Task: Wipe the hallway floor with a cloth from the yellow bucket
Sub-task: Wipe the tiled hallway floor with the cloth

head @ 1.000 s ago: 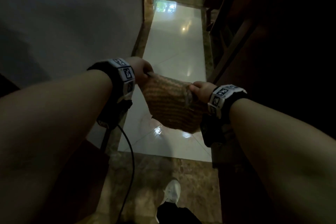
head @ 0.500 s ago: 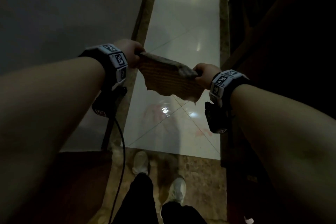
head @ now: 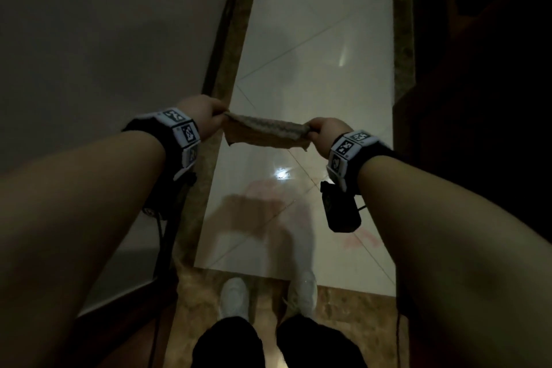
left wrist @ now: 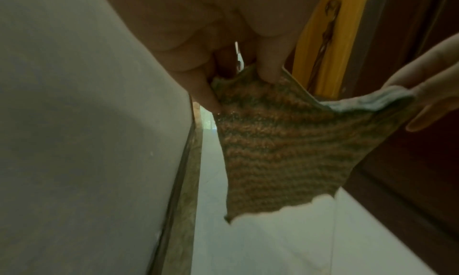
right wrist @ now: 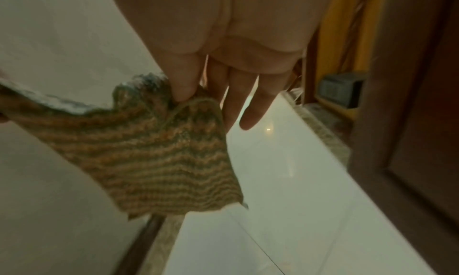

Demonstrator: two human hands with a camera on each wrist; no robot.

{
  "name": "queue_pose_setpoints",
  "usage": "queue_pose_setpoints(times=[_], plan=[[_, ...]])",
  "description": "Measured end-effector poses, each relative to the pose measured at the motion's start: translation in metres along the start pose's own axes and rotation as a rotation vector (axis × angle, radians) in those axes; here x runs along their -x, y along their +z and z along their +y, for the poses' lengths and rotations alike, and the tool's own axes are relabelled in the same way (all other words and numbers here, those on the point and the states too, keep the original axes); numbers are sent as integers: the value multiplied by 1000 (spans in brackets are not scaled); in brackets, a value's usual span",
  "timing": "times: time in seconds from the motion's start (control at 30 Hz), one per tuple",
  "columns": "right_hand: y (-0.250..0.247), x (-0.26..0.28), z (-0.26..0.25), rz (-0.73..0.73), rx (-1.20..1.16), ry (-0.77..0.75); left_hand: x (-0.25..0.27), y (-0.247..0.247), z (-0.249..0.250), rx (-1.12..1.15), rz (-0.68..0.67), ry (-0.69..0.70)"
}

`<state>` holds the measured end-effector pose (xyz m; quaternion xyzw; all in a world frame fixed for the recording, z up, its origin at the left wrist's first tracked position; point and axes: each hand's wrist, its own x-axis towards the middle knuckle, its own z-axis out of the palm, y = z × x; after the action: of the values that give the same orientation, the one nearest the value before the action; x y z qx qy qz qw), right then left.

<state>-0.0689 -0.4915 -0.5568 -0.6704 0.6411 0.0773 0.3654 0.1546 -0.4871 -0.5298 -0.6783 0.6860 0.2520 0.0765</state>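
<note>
Nearest, at the bottom of the head view, two white shoes (head: 234, 297) below black trouser legs (head: 228, 343) are seen on a brown marble threshold strip (head: 343, 308). Bare forearms with black wrist bands carrying black-and-white marker tiles (head: 182, 131) are held out over the floor.

Between the hands, a ribbed, orange-brown and green striped knitted cloth (head: 265, 133) is held stretched, clear of the floor, its lower edge hanging free. One upper corner is pinched by the left hand (head: 201, 113) with curled fingers (left wrist: 269, 71). The other upper corner is pinched by the right hand (head: 324, 131) between thumb and forefinger (right wrist: 183, 83); its remaining fingers are extended loosely.

Beneath the cloth, a glossy white tiled hallway floor (head: 313, 75) is seen, with faint reddish smears (head: 358, 240) near the feet. A grey wall (head: 104, 39) is noted on the left, dark wooden panelling (head: 478, 69) on the right. Farther off, a yellow door frame (left wrist: 323, 43) is visible in the wrist views.
</note>
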Motion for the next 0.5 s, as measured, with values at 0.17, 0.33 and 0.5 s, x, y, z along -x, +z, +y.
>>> queue_pose_setpoints(times=[0.17, 0.33, 0.5], plan=[[113, -97, 57, -86, 1, 16, -75, 139, -43, -33, -101, -64], [253, -198, 126, -308, 130, 56, -154, 291, -100, -109, -241, -122], [319, -264, 160, 8, -121, 122, -200, 372, -127, -3, -28, -167]])
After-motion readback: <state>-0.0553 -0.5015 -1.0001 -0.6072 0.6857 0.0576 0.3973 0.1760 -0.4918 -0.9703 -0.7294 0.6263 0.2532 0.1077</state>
